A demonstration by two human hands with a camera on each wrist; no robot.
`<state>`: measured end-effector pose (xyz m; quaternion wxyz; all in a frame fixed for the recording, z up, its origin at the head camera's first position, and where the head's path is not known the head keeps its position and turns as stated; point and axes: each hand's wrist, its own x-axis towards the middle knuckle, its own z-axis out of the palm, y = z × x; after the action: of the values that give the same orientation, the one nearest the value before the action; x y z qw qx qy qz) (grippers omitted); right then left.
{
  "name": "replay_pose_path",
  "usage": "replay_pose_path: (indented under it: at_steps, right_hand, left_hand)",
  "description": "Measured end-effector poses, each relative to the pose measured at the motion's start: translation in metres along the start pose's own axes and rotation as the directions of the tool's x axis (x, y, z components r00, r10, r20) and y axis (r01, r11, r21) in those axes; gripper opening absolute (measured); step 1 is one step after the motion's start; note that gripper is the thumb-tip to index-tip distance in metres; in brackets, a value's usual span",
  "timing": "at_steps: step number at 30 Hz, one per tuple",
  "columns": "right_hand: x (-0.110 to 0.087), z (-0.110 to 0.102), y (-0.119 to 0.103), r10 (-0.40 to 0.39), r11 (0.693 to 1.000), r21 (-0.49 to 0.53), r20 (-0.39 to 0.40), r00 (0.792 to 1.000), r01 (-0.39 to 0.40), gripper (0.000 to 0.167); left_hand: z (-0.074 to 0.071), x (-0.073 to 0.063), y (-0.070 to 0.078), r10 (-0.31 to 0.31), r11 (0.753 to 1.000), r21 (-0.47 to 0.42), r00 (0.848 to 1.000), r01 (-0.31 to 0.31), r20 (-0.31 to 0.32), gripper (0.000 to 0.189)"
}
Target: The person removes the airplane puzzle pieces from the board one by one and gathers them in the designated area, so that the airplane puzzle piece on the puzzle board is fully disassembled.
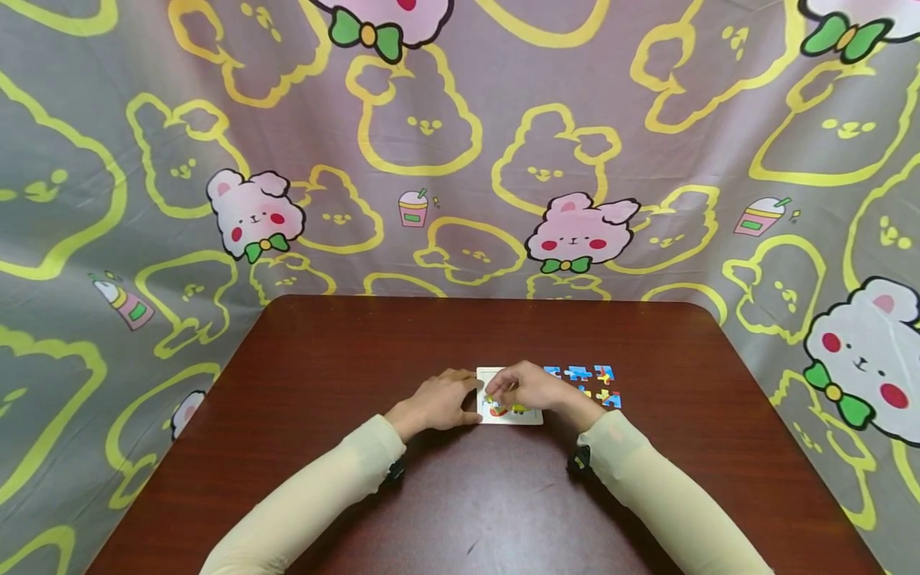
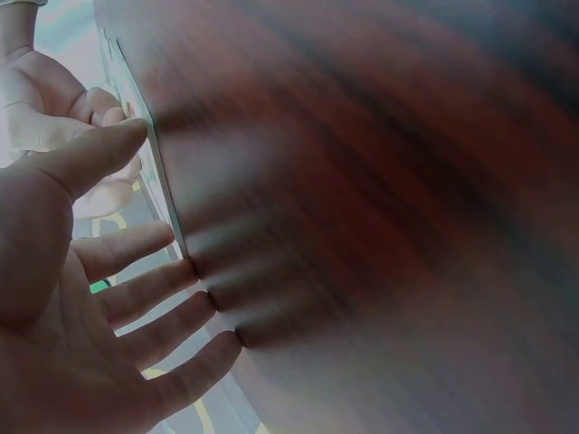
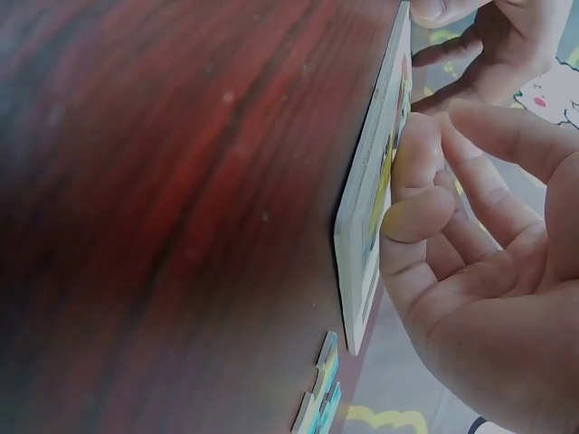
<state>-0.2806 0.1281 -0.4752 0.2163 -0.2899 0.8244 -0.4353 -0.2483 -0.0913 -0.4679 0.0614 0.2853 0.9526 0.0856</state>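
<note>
A thin white-bordered puzzle board point(image 1: 528, 419) with a colourful picture lies flat on the table. At its left edge is my left hand point(image 1: 442, 401), fingers spread; in the left wrist view the thumb and index fingertips point(image 2: 167, 235) meet the board's edge. My right hand point(image 1: 535, 387) is over the board and covers much of it. Seen from the right wrist, its fingers point(image 3: 421, 217) curl close above the picture, and I cannot tell whether something small is between the fingertips. Blue and yellow jigsaw pieces point(image 1: 577, 373) lie right of the board.
The brown wooden table point(image 1: 345, 335) stretches around the board. Several loose pieces lie in rows, partly behind the right forearm. A cartoon-printed curtain point(image 1: 460, 200) hangs along the back and both sides. Each wrist carries a small black device point(image 1: 579, 459).
</note>
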Motion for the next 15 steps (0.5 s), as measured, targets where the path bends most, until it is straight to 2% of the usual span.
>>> replay_pose_path:
  at_steps: [6,15]
  right_hand:
    - [0.0012,0.0023,0.0006,0.031,0.999,0.014,-0.032,0.999,-0.03,0.026]
    - [0.0026,0.0033,0.0001,0.064,0.997,-0.045,-0.055,0.996,-0.067,0.022]
  left_hand:
    - [-0.001,-0.001,0.001,-0.005,1.0,-0.005,1.0,0.005,0.006,0.061]
    - [0.0001,-0.0013,0.0006,-0.004,1.0,0.004,1.0,0.004,-0.007,0.063]
